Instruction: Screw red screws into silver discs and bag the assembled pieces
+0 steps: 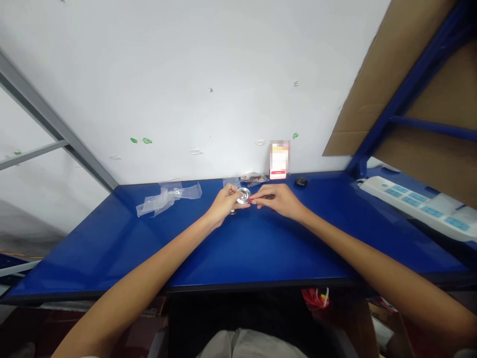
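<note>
Head view: left hand (pixel 224 203) holds shiny disc (pixel 243 195); right hand (pixel 278 198) pinches red bit (pixel 251 200). Clear bag (pixel 255 179) has small things inside. Phone (pixel 278 166) words blurry.

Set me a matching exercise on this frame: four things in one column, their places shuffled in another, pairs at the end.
Things
1. shiny round metal disc
2. crumpled clear plastic wrappers
3. upright phone with lit screen
4. long white power strip with blue sockets

Places
A. by the white wall
B. far right of the view
C. in the left hand
D. on the blue tabletop, left of both hands

Pairs: 1-C, 2-D, 3-A, 4-B
</note>
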`<state>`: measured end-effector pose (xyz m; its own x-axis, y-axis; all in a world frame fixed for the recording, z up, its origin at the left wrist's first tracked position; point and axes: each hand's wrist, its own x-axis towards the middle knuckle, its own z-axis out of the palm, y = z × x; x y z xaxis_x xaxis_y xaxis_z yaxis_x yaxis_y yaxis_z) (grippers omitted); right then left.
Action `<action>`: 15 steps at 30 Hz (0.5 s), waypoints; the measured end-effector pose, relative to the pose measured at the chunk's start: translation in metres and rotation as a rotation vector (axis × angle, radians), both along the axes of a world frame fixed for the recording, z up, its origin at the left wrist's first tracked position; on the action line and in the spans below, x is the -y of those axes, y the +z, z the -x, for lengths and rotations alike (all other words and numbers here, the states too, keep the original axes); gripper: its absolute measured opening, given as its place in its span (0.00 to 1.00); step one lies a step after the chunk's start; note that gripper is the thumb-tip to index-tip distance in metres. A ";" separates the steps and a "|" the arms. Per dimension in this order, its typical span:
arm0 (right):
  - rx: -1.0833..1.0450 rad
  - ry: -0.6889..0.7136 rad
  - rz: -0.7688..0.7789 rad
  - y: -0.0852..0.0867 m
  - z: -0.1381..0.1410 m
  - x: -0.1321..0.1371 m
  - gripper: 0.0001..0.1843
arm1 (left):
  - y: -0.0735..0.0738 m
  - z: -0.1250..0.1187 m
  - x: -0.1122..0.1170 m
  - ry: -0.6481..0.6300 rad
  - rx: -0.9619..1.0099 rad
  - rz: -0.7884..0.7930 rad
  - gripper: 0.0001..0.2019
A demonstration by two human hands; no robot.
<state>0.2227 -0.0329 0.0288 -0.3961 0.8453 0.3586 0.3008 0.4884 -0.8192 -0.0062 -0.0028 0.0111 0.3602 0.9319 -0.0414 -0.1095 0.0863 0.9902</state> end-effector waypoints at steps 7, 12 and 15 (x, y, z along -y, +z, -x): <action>0.226 -0.072 -0.378 -0.007 0.000 -0.003 0.08 | 0.007 -0.006 0.011 0.009 0.081 0.055 0.13; 0.314 -0.120 -0.538 -0.015 -0.002 -0.003 0.09 | 0.009 -0.009 0.018 -0.045 0.197 0.116 0.11; 0.380 -0.116 -0.598 -0.015 -0.004 -0.002 0.09 | 0.008 -0.010 0.019 -0.077 0.214 0.129 0.10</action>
